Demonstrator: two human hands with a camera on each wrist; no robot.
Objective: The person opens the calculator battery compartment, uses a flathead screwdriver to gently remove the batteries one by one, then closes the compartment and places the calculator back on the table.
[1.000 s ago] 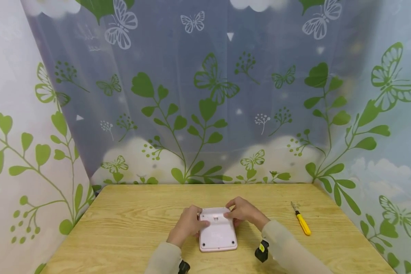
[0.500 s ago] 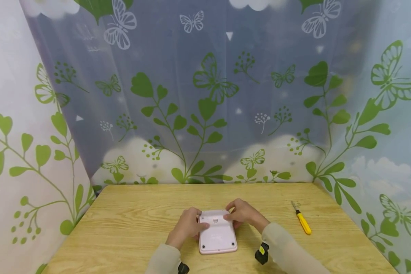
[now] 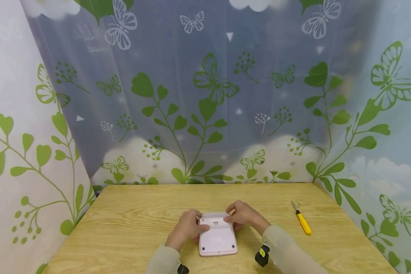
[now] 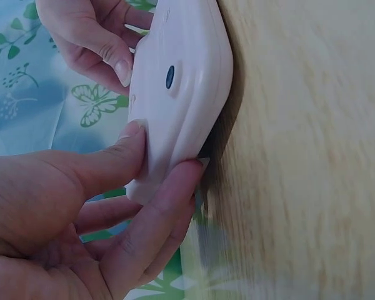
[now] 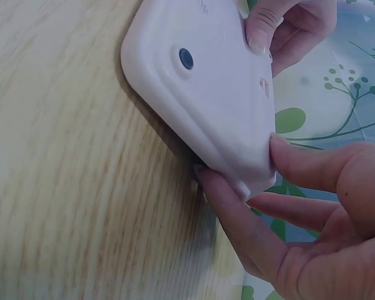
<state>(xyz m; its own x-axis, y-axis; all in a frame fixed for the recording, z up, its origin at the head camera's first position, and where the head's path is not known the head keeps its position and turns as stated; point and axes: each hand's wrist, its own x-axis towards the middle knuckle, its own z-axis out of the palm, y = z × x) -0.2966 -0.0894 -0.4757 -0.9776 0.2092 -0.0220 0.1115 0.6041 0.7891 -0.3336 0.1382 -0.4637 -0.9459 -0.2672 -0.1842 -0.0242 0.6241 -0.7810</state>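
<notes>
A pale pink calculator (image 3: 217,239) lies face down in front of me, its back with dark rubber feet and a small latch slot turned up. My left hand (image 3: 188,227) grips its left edge, thumb on the back and fingers curled under the side. On the opposite edge, near the far corner, my right hand (image 3: 243,214) holds it the same way. In the left wrist view, the calculator (image 4: 181,119) shows a dark shadow along its edge over the wood. The right wrist view has the calculator (image 5: 219,119) pinched between thumb and fingers. Its key side is hidden.
To the right on the wooden table (image 3: 133,217) lies a yellow-handled tool (image 3: 303,223) with a slim metal shaft, tiny bits beside its tip. A patterned curtain (image 3: 178,114) closes off the back and sides.
The calculator has shifted slightly toward me, with both hands keeping hold of it. The yellow-handled tool stays in place.
</notes>
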